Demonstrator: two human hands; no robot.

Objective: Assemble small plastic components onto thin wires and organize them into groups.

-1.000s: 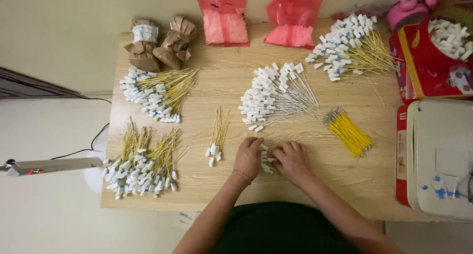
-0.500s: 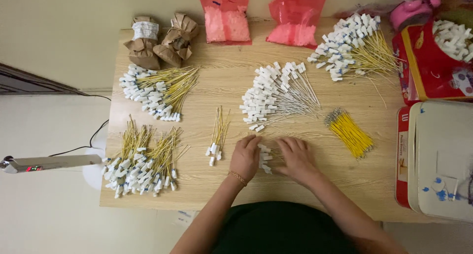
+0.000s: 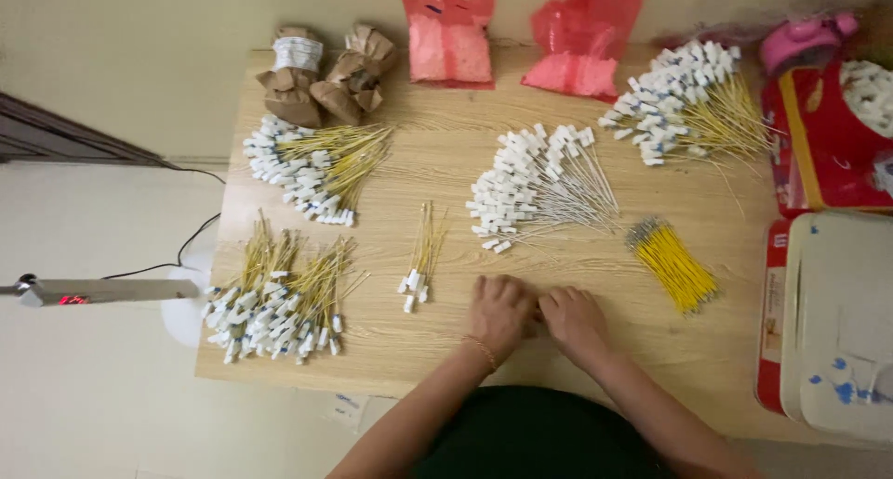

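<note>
The wooden surface (image 3: 446, 163) carries the whole layout; work proceeds at its 6 o'clock edge.

Stock, largest first:
1. The white machine housing (image 3: 837, 321) at 3 o'clock, with the red box (image 3: 828, 135) behind it.
2. 2 red plastic bags (image 3: 446, 33) at 12 o'clock and 2 brown paper bundles (image 3: 321, 74) at 11 o'clock.
3. 4 large fans of tagged wires: 1 o'clock (image 3: 684, 102), centre (image 3: 539, 181), 10 o'clock (image 3: 312, 167) and 8 o'clock (image 3: 274, 298).
4. The bare yellow wire bunch (image 3: 672, 263) at 3 o'clock of the hands.
5. The small finished group (image 3: 420, 260) of tagged wires, just to the left hand's 10 o'clock.

The left hand (image 3: 500, 313) and right hand (image 3: 575, 319) rest knuckles-up, nearly touching. Fingers are curled down and drawn together over the gap between the hands; the piece being worked is hidden beneath them, so what they pinch cannot be told.

Procedure, as judged:
- Keep both wrists planted on the surface for steadiness.
- Work 1 piece at a time, close to the edge.
- Keep the completed group apart from the bare bunch so the 2 do not mix.
- Lay wires parallel, tags at one end, to prevent tangling.
</note>
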